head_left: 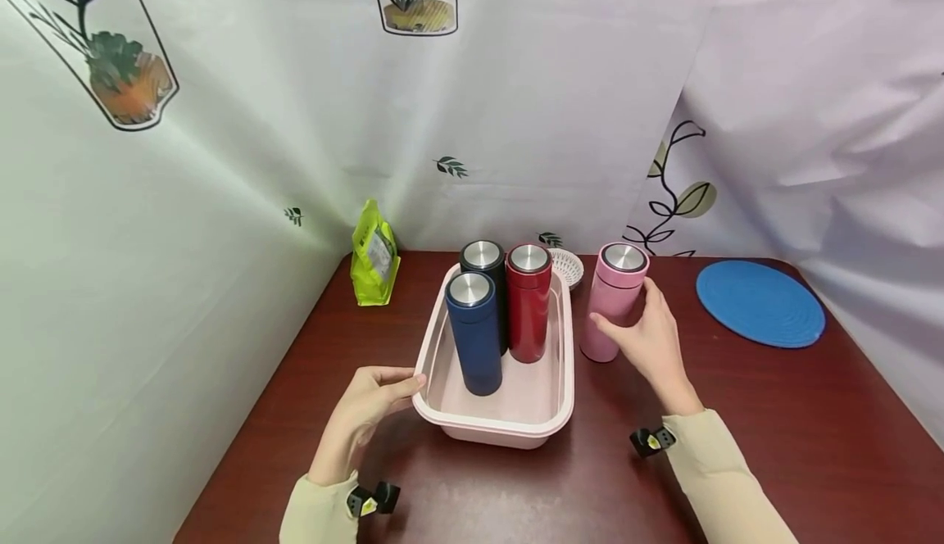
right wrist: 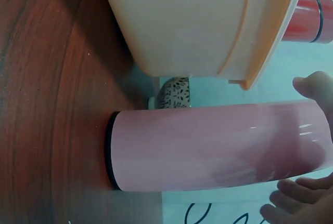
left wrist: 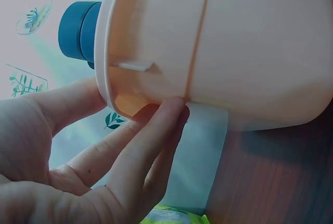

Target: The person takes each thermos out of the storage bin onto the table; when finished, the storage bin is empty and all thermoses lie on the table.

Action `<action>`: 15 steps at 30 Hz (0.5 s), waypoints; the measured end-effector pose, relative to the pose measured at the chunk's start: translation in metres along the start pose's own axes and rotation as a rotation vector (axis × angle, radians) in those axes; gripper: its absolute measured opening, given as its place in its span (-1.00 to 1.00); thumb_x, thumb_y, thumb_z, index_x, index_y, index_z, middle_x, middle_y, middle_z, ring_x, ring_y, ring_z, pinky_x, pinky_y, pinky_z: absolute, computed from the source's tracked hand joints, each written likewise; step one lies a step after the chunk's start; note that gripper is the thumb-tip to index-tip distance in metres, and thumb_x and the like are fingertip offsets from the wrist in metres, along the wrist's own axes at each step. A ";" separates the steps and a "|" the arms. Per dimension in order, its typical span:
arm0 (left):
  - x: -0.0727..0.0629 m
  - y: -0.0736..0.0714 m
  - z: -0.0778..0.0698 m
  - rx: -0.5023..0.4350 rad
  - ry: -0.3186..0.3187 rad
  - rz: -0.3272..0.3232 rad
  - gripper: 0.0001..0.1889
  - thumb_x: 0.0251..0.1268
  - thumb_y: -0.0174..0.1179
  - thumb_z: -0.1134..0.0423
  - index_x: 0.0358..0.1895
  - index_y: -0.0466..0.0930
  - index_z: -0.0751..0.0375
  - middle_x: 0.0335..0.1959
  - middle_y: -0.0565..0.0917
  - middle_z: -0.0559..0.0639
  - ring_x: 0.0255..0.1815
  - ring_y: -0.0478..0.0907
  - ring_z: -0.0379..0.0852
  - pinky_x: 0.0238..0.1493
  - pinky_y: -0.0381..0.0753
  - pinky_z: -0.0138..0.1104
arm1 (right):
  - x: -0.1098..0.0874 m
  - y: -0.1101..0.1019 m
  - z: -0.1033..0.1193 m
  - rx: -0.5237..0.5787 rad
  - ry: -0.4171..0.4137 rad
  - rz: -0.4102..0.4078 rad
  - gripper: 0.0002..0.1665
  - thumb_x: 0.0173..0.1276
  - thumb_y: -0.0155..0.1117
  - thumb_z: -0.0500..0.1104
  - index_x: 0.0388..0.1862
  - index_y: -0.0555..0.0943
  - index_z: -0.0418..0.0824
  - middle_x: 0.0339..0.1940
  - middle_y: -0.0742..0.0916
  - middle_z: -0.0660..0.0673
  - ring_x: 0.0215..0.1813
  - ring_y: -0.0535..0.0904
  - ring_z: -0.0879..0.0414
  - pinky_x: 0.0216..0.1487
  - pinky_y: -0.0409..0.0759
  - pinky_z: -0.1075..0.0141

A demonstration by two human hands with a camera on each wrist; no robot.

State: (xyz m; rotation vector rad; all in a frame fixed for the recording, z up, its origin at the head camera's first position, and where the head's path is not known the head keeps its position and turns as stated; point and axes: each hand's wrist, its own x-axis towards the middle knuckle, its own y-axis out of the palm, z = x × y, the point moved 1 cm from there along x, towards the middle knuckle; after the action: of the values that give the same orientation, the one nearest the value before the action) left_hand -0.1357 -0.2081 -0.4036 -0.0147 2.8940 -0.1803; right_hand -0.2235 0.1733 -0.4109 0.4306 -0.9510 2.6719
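Note:
A pale pink plastic tub [head_left: 516, 401] sits on the table with three thermos bottles upright in it: a dark blue one [head_left: 475, 339], a black one [head_left: 487, 274] and a red one [head_left: 528, 315]. At its near left corner my left hand [head_left: 376, 401] grips the rim, thumb over the edge and fingers beneath, against the outer wall in the left wrist view. Right of the tub, a pink thermos [right wrist: 208, 148] with a steel-topped lid stands upright. My right hand [head_left: 649, 339] holds it around the upper body, thumb across the front and fingers on the far right side.
Behind the tub is a small white basket [head_left: 568, 267], partly hidden. A blue round mat [head_left: 760, 302] lies at the back right. A lime green pouch [head_left: 374, 257] stands at the back left. Patterned cloth walls [head_left: 516, 118] border the brown table [head_left: 737, 413].

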 end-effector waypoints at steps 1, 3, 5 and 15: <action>0.000 0.000 0.000 -0.001 -0.003 -0.002 -0.54 0.21 0.33 0.36 0.08 0.52 0.67 -0.08 0.67 0.35 -0.17 0.72 0.03 -0.03 0.70 -0.14 | 0.000 -0.001 0.000 -0.003 -0.003 -0.009 0.13 0.05 0.55 0.01 0.46 0.16 -0.37 0.31 0.44 -0.42 0.30 0.37 -0.31 0.31 0.35 -0.24; 0.001 0.001 0.001 -0.002 -0.010 -0.012 -0.56 0.21 0.32 0.37 0.07 0.53 0.66 -0.08 0.67 0.34 -0.15 0.71 0.07 -0.03 0.70 -0.13 | -0.001 -0.002 0.001 -0.003 -0.004 -0.027 0.13 0.05 0.55 0.01 0.46 0.16 -0.35 0.32 0.43 -0.41 0.33 0.36 -0.30 0.32 0.34 -0.24; 0.001 0.001 0.001 0.001 -0.012 -0.020 -0.57 0.22 0.31 0.39 0.07 0.53 0.66 -0.08 0.67 0.35 -0.12 0.71 0.12 -0.03 0.70 -0.12 | -0.002 -0.004 0.003 0.003 -0.004 -0.047 0.13 0.04 0.56 0.00 0.47 0.17 -0.33 0.35 0.43 -0.39 0.36 0.34 -0.29 0.35 0.32 -0.23; 0.001 0.001 -0.001 0.015 -0.016 -0.030 -0.59 0.23 0.30 0.37 0.07 0.55 0.62 -0.08 0.67 0.34 -0.09 0.70 0.18 -0.01 0.69 -0.12 | -0.013 -0.016 0.018 0.071 -0.008 -0.216 0.07 -0.03 0.61 -0.08 0.42 0.27 -0.28 0.35 0.48 -0.26 0.37 0.38 -0.18 0.37 0.35 -0.11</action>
State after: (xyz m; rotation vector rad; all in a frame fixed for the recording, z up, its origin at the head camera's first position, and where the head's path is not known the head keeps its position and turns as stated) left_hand -0.1367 -0.2069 -0.4034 -0.0574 2.8779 -0.2064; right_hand -0.2023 0.1716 -0.3935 0.5272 -0.7658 2.5150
